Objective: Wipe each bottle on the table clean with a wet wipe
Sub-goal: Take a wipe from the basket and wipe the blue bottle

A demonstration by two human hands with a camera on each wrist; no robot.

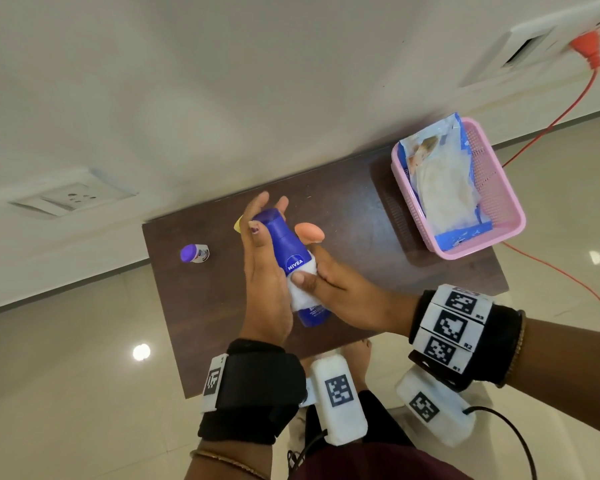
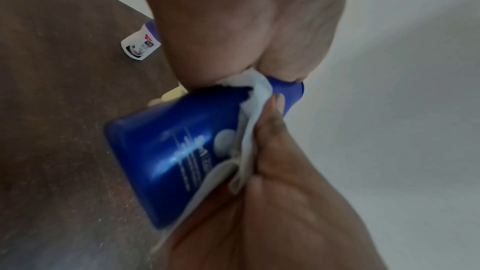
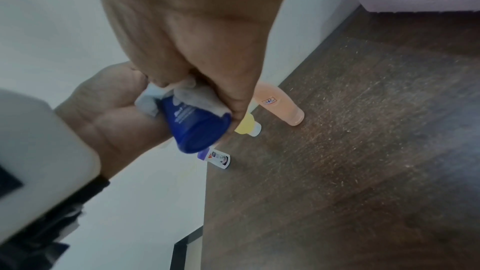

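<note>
A blue Nivea bottle (image 1: 293,252) is held tilted above the dark wooden table (image 1: 357,216). My left hand (image 1: 258,221) holds it near the cap, thumb across the front and fingers behind. My right hand (image 1: 311,271) grips a white wet wipe (image 1: 300,296) wrapped round the bottle's body. In the left wrist view the wipe (image 2: 255,98) lies folded over the blue bottle (image 2: 174,151). On the table stand an orange bottle (image 1: 309,232), a yellow bottle (image 1: 237,225) mostly hidden by my left hand, and a small purple-capped bottle (image 1: 194,253).
A pink basket (image 1: 503,216) at the table's back right holds an opened pack of wipes (image 1: 440,181). A red cable (image 1: 548,128) runs from a wall plug down past the basket. The table's far edge is against the wall.
</note>
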